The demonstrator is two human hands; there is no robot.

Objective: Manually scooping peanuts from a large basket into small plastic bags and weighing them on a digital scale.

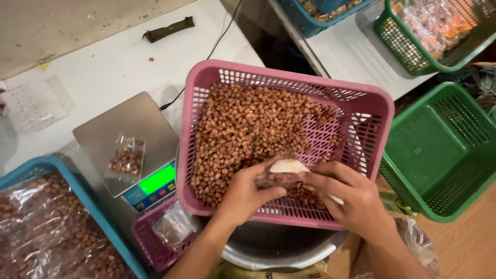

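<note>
Two bare forearms reach up from the bottom edge. The left hand point(247, 194) and right hand point(351, 199) meet, fingers curled inward, thumbs nearly touching.

Left hand point(243, 194) and right hand point(349, 199) holding small clear bag point(276, 178) over pink basket point(372, 111) of brown nuts point(243, 129), scale point(129, 139) beside

Light is bright and even, falling from above, with soft, short shadows. The white table point(119, 62) is close to overexposed, and the steel scale plate point(124, 129) carries a dull sheen. The scale's green display point(157, 179) glows. Glare streaks the plastic bags in the blue basket point(31, 170) at lower left. The pink basket point(289, 134) and its nuts point(243, 129) look fairly sharp; both hands point(248, 194) point(351, 194) are slightly soft from motion. Wide-angle bending shows at the edges, and the top right corner is darker.
</note>
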